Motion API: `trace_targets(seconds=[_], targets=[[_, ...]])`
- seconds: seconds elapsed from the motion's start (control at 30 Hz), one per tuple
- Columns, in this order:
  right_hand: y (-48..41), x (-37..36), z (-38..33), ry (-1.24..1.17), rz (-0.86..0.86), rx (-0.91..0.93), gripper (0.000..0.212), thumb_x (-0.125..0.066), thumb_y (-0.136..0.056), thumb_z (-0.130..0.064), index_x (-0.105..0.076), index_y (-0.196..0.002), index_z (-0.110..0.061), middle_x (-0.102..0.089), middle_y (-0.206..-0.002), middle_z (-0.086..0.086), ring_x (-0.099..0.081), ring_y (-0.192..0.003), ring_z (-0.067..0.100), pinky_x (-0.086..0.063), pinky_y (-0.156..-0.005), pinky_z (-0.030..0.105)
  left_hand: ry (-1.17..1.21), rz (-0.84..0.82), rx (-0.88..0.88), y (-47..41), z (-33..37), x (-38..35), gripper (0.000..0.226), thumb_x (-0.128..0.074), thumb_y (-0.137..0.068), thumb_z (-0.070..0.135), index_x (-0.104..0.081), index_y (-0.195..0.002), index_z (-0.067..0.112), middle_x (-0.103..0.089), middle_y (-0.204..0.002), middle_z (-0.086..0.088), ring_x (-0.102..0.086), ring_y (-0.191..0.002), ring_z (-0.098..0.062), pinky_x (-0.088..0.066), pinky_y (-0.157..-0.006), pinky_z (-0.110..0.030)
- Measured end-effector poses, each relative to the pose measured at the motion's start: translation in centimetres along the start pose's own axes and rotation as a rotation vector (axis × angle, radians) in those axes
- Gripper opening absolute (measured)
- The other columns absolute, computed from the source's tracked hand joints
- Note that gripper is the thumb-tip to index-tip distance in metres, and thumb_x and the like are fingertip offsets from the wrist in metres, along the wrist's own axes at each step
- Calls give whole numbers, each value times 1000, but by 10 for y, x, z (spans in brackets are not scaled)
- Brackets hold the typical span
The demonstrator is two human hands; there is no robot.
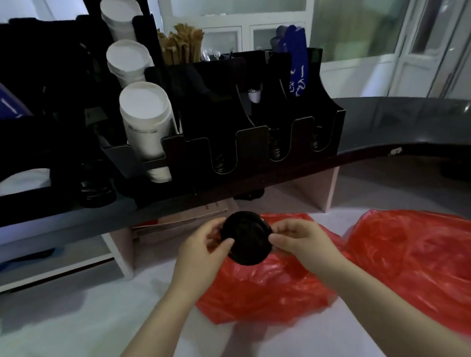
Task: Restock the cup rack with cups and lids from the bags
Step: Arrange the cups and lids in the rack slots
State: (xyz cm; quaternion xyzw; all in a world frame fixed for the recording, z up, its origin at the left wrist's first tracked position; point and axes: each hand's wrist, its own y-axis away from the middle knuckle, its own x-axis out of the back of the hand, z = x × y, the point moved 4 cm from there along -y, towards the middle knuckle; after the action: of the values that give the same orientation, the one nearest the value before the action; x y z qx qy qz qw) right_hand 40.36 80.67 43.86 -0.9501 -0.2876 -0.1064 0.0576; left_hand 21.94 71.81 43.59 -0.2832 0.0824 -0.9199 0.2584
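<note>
A stack of black lids (247, 237) is held in the air above a red plastic bag (266, 285). My left hand (201, 249) grips its left edge, thumb in front. My right hand (298, 239) pinches its right edge. A second red bag (434, 260) lies to the right. The black cup rack (253, 143) stands on the raised counter behind. White cups (147, 121) lie stacked in its left slots. Black lids (220, 163) sit low in the front slots.
A dark curved counter (414, 123) carries the rack, over a white table (56, 348) where the bags lie. Brown stir sticks (179, 47) and a blue packet (297, 61) stand at the rack's back. More black lids (94, 189) sit on the counter at left.
</note>
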Motion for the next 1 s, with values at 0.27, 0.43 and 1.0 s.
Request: trace_targets(seconds=[0.27,0.43,1.0], targets=[[15,-14,-31,502,201,530,55,-66,-79,5,-59,-116,-35,-57,-124,-16,-57,-109,-1,-48,-89,14,363,30,234,-14,-5,18,16,-77,-77,20,-71,-91,23,-73,-77,6,-70,-73,-11,-53,-60,-22],[18,-21,-53,894,337,939,40,-79,-68,5,-74,-104,-10,-64,-118,15,-68,-89,27,-59,-73,35,438,-8,236,-26,5,26,14,-76,-78,18,-70,-84,30,-74,-77,5,-71,-74,-12,-54,-60,-23],[-81,1,-159,886,603,978,32,-84,-70,-15,-74,-99,-10,-71,-93,4,-65,-87,26,-52,-74,30,-379,90,-214,-33,30,55,45,-53,-93,25,-47,-137,30,-44,-139,17,-36,-128,2,-18,-97,-3]])
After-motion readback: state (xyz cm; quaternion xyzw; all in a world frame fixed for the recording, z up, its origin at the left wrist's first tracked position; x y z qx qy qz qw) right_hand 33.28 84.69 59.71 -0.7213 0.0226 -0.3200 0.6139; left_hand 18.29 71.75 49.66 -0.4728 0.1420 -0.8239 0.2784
